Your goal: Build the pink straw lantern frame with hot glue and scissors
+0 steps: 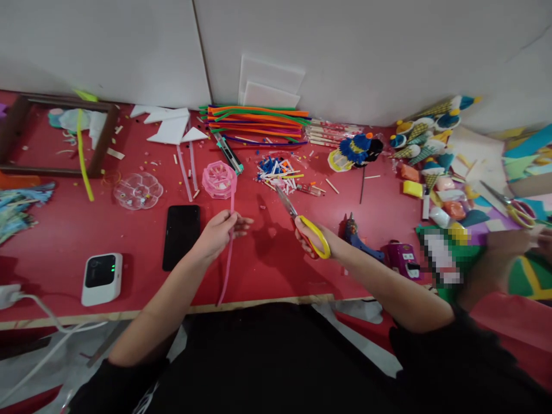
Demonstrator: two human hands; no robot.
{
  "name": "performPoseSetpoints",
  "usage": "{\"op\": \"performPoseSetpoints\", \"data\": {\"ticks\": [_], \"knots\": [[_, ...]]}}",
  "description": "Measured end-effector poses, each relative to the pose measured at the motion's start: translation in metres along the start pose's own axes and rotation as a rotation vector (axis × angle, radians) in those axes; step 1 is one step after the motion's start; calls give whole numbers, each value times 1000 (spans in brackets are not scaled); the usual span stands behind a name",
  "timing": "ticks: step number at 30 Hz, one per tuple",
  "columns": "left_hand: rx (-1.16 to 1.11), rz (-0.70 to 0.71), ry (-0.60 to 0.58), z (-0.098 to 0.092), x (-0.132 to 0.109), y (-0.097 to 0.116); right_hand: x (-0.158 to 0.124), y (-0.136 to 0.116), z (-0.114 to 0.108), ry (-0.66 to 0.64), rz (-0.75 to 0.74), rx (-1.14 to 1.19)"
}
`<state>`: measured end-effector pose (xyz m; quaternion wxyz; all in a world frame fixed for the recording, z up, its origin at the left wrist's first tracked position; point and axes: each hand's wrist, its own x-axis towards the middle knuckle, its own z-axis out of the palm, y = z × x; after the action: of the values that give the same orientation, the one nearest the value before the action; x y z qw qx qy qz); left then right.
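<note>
My left hand [222, 233] pinches a long pink pipe cleaner [226, 267] between thumb and finger, the other fingers stretched out. The strip's upper end reaches over a pink flower-shaped box [218, 179], and its lower end hangs to the table's front edge. In my right hand [313, 236] is a pair of scissors [287, 204] with yellow and red handles. Their blades point up and left, apart from the strip, towards a pile of small cut blue and white pieces [276, 171]. Whether the blades are parted I cannot make out.
Pipe cleaners [259, 121] lie in a bundle along the wall, near a utility knife [228, 152]. A phone [181, 237] and white device [102, 279] are at left. A glue gun [356, 236] lies right. Another person's hand [509, 244] is at far right, near more scissors [513, 210].
</note>
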<state>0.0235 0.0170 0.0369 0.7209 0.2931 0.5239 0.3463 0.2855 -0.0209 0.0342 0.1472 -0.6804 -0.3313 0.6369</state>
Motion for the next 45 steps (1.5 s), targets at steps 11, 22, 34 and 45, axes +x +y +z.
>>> {"op": "performPoseSetpoints", "data": {"ticks": [11, 22, 34, 45], "knots": [[38, -81, -131, 69, 69, 24, -18, 1, 12, 2, -146, 49], [317, -97, -234, 33, 15, 30, -53, 28, 5, -93, -41, -68], [384, -116, -178, -8, -21, -10, -57, 45, 37, -242, -55, -228], [480, -136, -181, -1, -31, -6, -61, 32, 36, -245, -207, -427]]}}
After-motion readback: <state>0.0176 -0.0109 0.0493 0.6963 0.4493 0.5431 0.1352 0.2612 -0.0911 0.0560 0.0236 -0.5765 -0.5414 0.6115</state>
